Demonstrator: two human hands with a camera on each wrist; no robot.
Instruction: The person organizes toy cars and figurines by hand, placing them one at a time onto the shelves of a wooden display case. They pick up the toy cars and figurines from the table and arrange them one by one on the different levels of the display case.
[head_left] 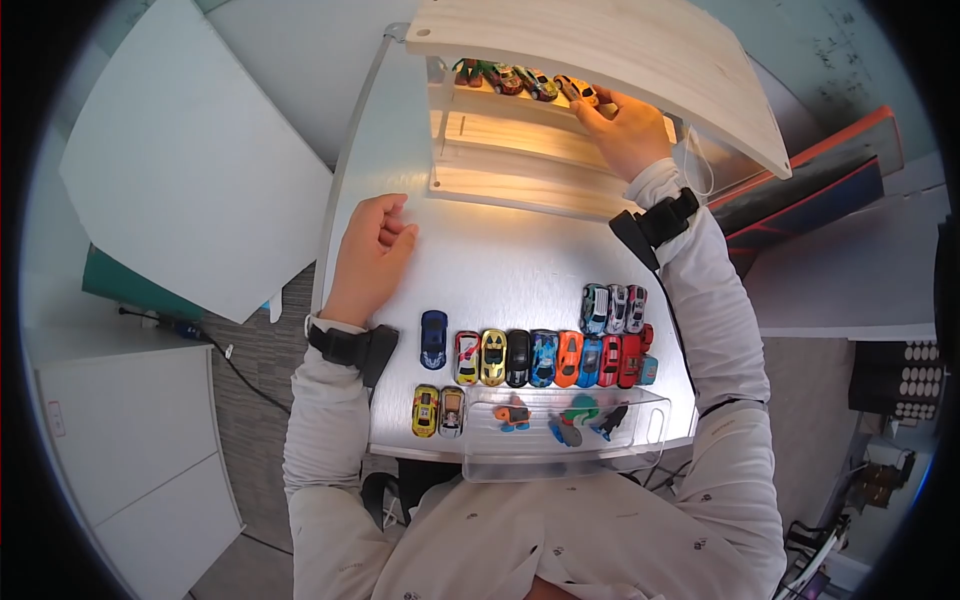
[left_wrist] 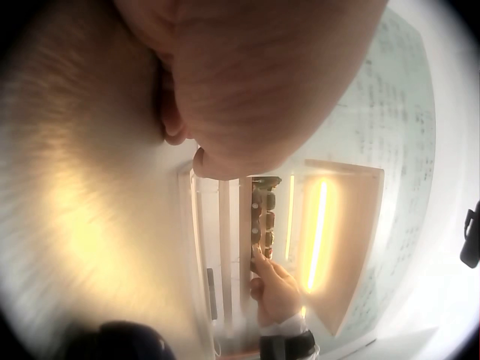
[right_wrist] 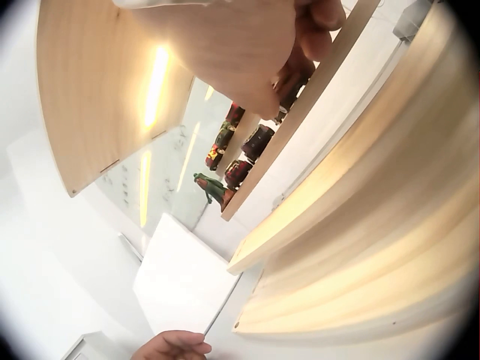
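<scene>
In the head view my right hand (head_left: 630,130) reaches into the lit wooden shelf case (head_left: 530,190) and pinches a yellow toy car (head_left: 575,91) on the top shelf. To its left on that shelf stand more toy cars (head_left: 541,84) and a green figure (head_left: 468,72). The right wrist view shows the green figure (right_wrist: 214,189) at the shelf end, and my right hand (right_wrist: 225,52) partly hides the car at its fingertips. My left hand (head_left: 373,250), loosely curled and holding nothing, hovers by the case's left front.
Rows of toy cars (head_left: 543,357) stand on the metallic table (head_left: 500,250). A clear tray (head_left: 485,440) with several small figures lies at the front edge. The case's wooden top (head_left: 600,50) overhangs the shelves. A white board (head_left: 190,160) is at the left.
</scene>
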